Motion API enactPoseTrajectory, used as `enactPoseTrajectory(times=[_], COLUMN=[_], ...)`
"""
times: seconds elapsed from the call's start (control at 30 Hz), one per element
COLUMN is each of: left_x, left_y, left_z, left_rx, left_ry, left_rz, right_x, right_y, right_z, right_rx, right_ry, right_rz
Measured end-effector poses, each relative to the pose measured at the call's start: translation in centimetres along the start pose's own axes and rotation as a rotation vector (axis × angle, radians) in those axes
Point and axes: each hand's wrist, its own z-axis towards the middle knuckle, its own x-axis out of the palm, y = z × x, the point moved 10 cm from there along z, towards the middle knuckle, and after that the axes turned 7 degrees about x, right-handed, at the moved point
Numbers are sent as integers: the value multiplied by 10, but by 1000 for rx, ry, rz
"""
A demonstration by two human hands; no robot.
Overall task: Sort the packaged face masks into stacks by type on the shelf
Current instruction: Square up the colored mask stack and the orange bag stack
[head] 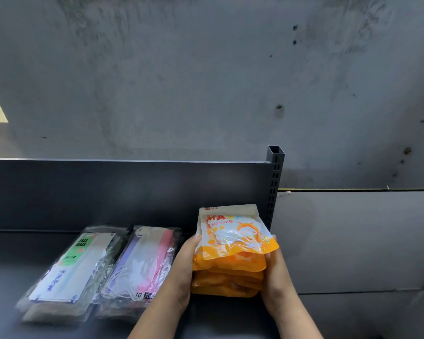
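A stack of orange mask pouches [233,253] stands at the right end of the dark shelf [22,250]. My left hand [179,270] presses its left side and my right hand [277,275] presses its right side, so both grip the stack. The top pouch tilts upward toward the back panel. To the left lies a stack of clear packs with pink and purple masks [145,263]. Farther left lies a stack of clear packs labelled FACE MASK [69,267] with a green card.
The shelf's dark back panel [132,192] rises behind the stacks, and a perforated metal upright [274,187] stands just behind the orange pouches. A grey concrete wall [206,81] fills the background. Right of the upright is a lighter grey panel [353,241].
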Motion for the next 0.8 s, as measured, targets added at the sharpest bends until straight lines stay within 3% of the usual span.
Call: enactPoseTrajectory(times=[0.2,0.8], left_x=[9,-12], left_y=[-8,8], left_z=[7,-7], left_rx=[-22,15], left_ry=[20,-26], left_rz=[45,64], right_x=[-4,20], right_y=[9,-3], right_z=[3,-4], right_rx=[29,105], right_ry=[-31,94], right_rz=[116,53])
